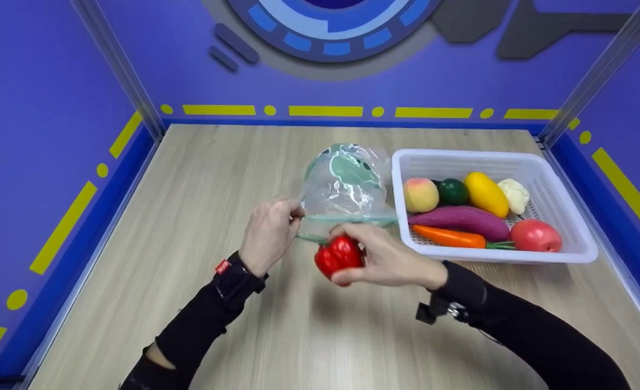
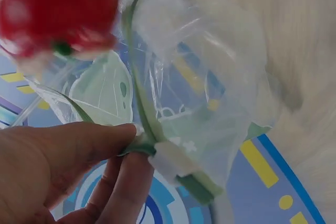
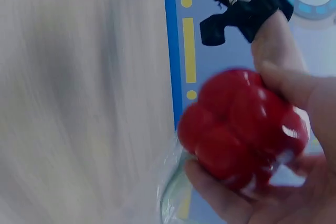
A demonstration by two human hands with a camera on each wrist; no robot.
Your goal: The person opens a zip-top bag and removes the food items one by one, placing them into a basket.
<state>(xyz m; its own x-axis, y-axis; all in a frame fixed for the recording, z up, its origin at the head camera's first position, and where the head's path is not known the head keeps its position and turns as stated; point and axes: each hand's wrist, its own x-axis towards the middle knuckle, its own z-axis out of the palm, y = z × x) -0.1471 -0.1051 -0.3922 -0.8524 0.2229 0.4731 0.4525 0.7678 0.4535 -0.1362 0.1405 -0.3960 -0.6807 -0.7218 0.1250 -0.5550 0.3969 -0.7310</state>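
Observation:
A clear zip bag (image 1: 341,189) with a green print lies on the table, its green-edged mouth facing the person. My left hand (image 1: 270,233) pinches the left end of that mouth between thumb and fingers; in the left wrist view the green zip strip (image 2: 140,87) and a whitish slider (image 2: 173,160) show beside the fingertips. In my right hand (image 1: 393,257) is a red bell pepper (image 1: 339,255), gripped between thumb and fingers just in front of the bag's mouth. The right wrist view shows the lobed underside of the pepper (image 3: 239,127).
Right of the bag stands a white plastic basket (image 1: 580,233). It holds a peach (image 1: 420,195), a dark green vegetable (image 1: 453,192), a yellow mango (image 1: 487,194), a cauliflower (image 1: 514,195), an eggplant (image 1: 461,221), a carrot (image 1: 449,236) and a tomato (image 1: 535,235). Blue walls surround the table.

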